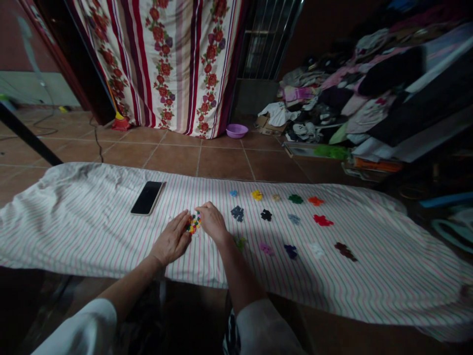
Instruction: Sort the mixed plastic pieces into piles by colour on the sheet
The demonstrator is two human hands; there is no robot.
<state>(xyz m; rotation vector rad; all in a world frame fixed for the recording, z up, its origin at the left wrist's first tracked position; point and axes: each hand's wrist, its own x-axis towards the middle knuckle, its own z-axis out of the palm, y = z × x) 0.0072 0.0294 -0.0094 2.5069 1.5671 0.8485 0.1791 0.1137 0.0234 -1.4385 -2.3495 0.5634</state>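
A small pile of mixed coloured pieces (194,223) lies on the striped cloth (111,236) between my two hands. My left hand (173,237) rests flat at the pile's left edge, fingers stretched out. On the pile's upper right, my right hand (211,220) has its fingers bent together and pointing down; whatever they hold is too small to make out. Single-colour heaps stand to the right in rows, among them yellow (256,195), dark grey (237,213), black (266,215), red (322,220), green (295,198) and brown (346,251). My right forearm passes close to a lime green heap (240,242).
A phone (147,198) lies on the cloth left of my hands. Beyond the cloth are a tiled floor, a purple basin (237,130), a floral curtain (166,64) and a large heap of clothes (332,93) at the right.
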